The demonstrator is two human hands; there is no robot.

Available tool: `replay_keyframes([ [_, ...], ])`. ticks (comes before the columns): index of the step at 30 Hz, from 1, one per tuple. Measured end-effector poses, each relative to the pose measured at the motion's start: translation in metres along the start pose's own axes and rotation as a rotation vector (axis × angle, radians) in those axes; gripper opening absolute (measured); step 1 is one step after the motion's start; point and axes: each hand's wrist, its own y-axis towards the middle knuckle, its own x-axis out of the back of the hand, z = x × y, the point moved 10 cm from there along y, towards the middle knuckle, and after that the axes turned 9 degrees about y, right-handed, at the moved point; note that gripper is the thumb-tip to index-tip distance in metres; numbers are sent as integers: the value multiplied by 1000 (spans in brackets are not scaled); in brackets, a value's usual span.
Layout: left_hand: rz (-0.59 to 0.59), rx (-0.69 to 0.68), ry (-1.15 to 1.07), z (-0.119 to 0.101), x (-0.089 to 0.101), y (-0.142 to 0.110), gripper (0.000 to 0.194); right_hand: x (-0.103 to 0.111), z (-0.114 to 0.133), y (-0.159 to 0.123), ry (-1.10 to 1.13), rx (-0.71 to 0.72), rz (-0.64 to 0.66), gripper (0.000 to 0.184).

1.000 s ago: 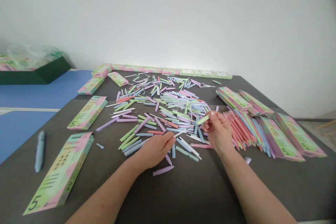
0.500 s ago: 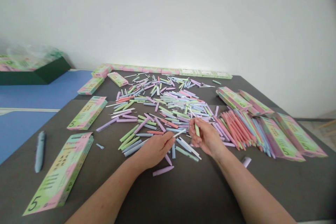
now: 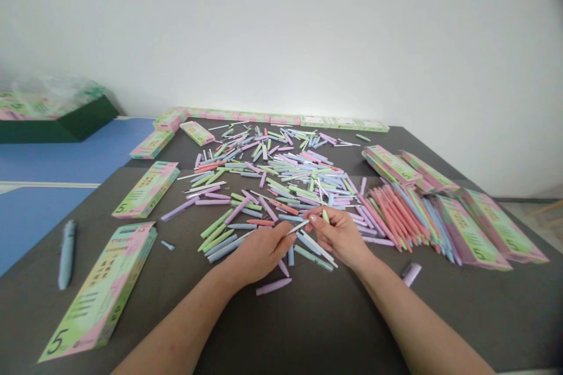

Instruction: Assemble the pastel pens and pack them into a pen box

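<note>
My left hand [image 3: 263, 249] is closed around a thin white pen refill [image 3: 298, 227], whose end points up and to the right. Fingers of my right hand [image 3: 336, 235] are pinched at that end, and a light green pen part [image 3: 325, 216] sticks up out of the same hand. The two hands almost meet over the near side of a heap of loose pen parts [image 3: 299, 173] in green, blue, purple and coral. White refills [image 3: 320, 249] lie on the table below the hands. A purple pen barrel [image 3: 273, 286] rests in front of my left hand.
Coral, blue and green pens [image 3: 398, 214] lie in a pile at right, beside printed boxes [image 3: 472, 231]. More boxes line the left side [image 3: 99, 287] and the back edge [image 3: 255, 116]. A blue pen [image 3: 67, 255] and a purple cap [image 3: 411, 274] lie apart. A dark green bin [image 3: 88, 117] stands far left.
My right hand has moved left and turned, bringing its fingers to the tip of the white refill. The green pen part moved with it. My left hand has hardly moved.
</note>
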Motion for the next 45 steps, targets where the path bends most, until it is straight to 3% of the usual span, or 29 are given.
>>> replay_keyframes([
  [9,-11,-90,-182,-11,9,-3,35,13,3,2,68,27,-93,24],
  [23,-39,-13,-342,1,5,-3,29,34,29,3,244,160,-260,27],
  [28,-65,-8,-831,6,-6,4,19,18,7,3,236,-26,-150,30],
  [31,-103,32,-1155,10,-13,9,12,-3,-9,-2,88,-160,-6,31],
  [35,-238,119,-1525,23,-15,11,9,-27,-27,-14,-166,-282,179,30],
  [37,-299,173,-1616,30,-14,10,12,-36,-28,-17,-302,-266,263,30],
  [40,-382,251,-1686,38,-14,8,11,-49,-20,-21,-557,-119,381,25],
  [45,-463,368,-1721,47,-19,5,9,-54,-15,-24,-787,-20,374,21],
])
